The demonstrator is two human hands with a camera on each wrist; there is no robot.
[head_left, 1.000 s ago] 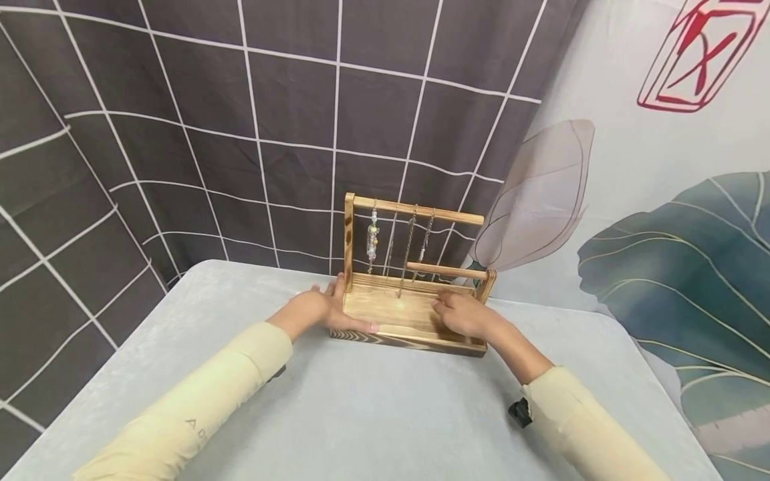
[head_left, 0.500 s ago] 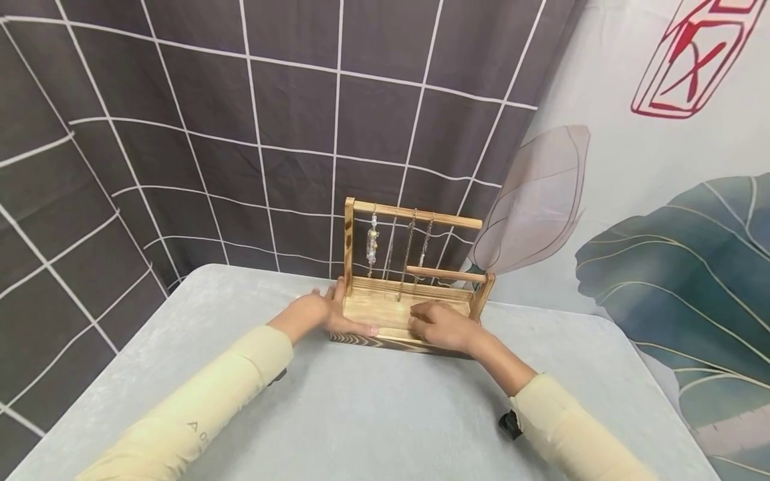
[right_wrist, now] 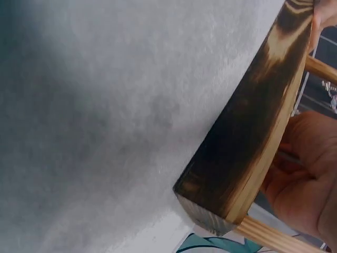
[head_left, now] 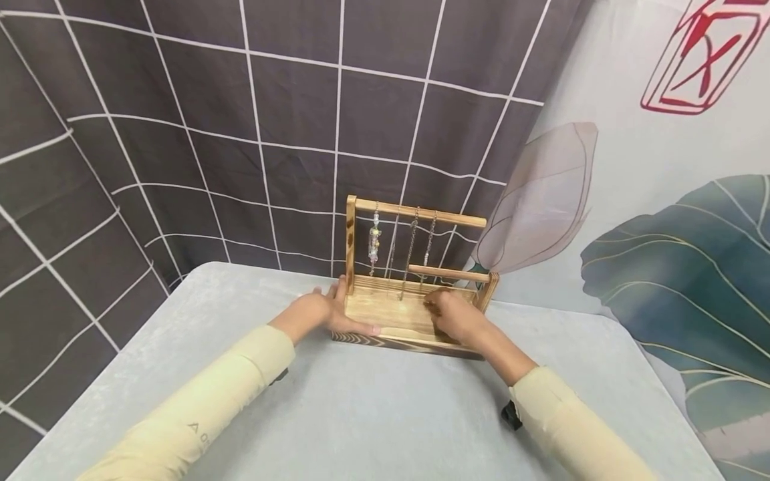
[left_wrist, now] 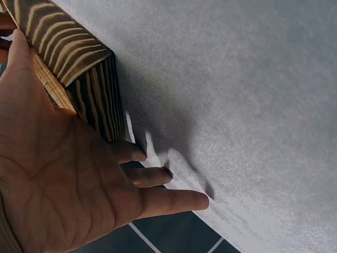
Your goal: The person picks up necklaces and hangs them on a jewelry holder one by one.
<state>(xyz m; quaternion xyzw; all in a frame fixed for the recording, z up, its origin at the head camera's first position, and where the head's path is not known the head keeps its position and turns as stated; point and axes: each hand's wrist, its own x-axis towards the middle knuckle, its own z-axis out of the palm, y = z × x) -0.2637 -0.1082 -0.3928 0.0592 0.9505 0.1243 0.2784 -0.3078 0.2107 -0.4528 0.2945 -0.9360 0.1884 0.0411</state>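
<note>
Wood with burnt grain makes the rack (head_left: pixel 415 294), which stands at the far middle of the desk (head_left: pixel 373 414), close to the curtain (head_left: pixel 210 133). The head view shows the whole rack: a flat tray base, a tall post on the left, a long upper bar, a shorter lower bar on the right, and thin chains (head_left: pixel 411 250) with one beaded strand (head_left: pixel 374 242) hanging from the upper bar. The wrist views do not show the chains clearly; they show details instead. In the left wrist view the corner of the base (left_wrist: pixel 79 63) has dark and pale stripes, and the desk cover is grey and soft, like felt. In the right wrist view the front edge of the base (right_wrist: pixel 247 142) is scorched almost black, and a round pale bar (right_wrist: pixel 274 237) runs at the bottom.

The left hand (head_left: pixel 319 310) lies against the left end of the rack, the palm on the side, the thumb along the front rim; its fingers (left_wrist: pixel 168 200) are straight and spread over the desk. The right hand (head_left: pixel 454 314) rests inside the tray, near the right end, under the lower bar, with the fingers bent. Its palm (right_wrist: pixel 310 174) is seen behind the base, but I cannot tell if it pinches something. Both sleeves (head_left: pixel 198 407) are pale yellow and the forearms reach forward over the desk.
</note>
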